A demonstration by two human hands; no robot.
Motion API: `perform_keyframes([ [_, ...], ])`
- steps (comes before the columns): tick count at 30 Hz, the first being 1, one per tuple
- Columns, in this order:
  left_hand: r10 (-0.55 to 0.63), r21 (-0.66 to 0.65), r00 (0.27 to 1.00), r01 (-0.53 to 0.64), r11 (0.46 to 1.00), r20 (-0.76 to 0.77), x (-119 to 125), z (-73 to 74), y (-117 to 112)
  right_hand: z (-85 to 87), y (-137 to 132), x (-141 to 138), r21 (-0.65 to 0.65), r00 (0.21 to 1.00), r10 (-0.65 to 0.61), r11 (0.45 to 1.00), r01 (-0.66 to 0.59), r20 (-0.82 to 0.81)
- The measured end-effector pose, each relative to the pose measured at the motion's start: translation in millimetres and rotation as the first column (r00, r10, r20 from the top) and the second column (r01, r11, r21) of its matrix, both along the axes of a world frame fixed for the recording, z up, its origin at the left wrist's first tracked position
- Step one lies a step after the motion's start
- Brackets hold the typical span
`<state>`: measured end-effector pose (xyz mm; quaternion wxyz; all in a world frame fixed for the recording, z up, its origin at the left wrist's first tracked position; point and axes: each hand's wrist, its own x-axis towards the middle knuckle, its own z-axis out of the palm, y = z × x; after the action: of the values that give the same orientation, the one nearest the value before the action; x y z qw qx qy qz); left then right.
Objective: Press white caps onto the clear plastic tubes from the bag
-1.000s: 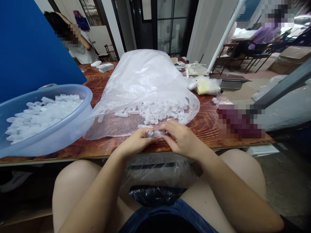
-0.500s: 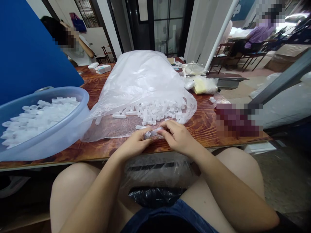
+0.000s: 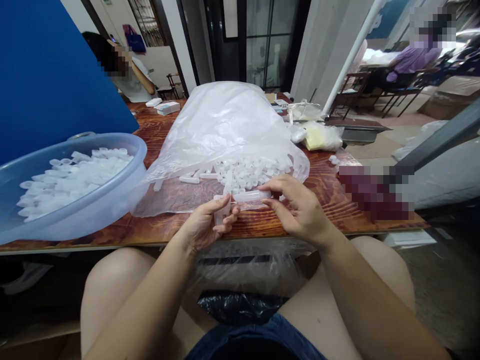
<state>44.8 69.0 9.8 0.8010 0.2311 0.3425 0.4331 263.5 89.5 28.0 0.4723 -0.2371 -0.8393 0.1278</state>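
My right hand (image 3: 300, 210) pinches a small clear plastic tube (image 3: 252, 196) and holds it level above the table's near edge. My left hand (image 3: 208, 225) is curled next to the tube's left end, with a small white cap-like piece (image 3: 219, 216) in its fingers. Just beyond both hands lies a large clear plastic bag (image 3: 225, 135), open toward me, with a heap of white caps and tubes (image 3: 243, 172) spilling at its mouth. To my left a translucent blue basin (image 3: 80, 210) holds many of the same white pieces.
The wooden table (image 3: 326, 190) carries smaller plastic bags (image 3: 318, 137) and small boxes (image 3: 167, 107) further back. A blue panel (image 3: 48, 75) rises at the left. A person sits behind it, another at the far right. A plastic bag hangs below the table by my knees.
Both hands have lifted off the table edge. My right hand has drawn the tube up and to the right, away from my left hand, which was joined to it before.
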Motion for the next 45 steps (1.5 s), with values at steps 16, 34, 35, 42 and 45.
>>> perform_keyframes([
  [16,0.281,0.179,0.952,-0.258,0.949,-0.12,11.6,5.4,-19.0,-17.9,-12.0,-26.9,0.035,0.996,-0.07,0.997,0.073,-0.062],
  [34,0.384,0.569,0.861,-0.142,0.81,-0.333,17.5,-5.5,-31.5,-20.8,-13.0,-44.5,-0.767,0.665,-0.382,0.313,-0.56,-0.642],
  [35,0.353,0.534,0.878,-0.139,0.834,-0.323,17.8,-6.4,-30.9,-20.0,-14.5,-46.6,-0.736,0.636,-0.37,0.319,-0.598,-0.677],
  [42,0.19,0.403,0.939,-0.062,0.913,-0.287,10.2,1.0,-26.6,-9.4,-17.1,-43.2,-0.582,0.539,-0.23,0.205,-0.787,-0.81],
  [45,0.285,0.387,0.915,-0.162,0.908,-0.287,-11.9,11.0,-21.9,-8.5,-21.5,-37.4,-0.557,0.555,-0.054,0.068,-0.827,-0.83],
])
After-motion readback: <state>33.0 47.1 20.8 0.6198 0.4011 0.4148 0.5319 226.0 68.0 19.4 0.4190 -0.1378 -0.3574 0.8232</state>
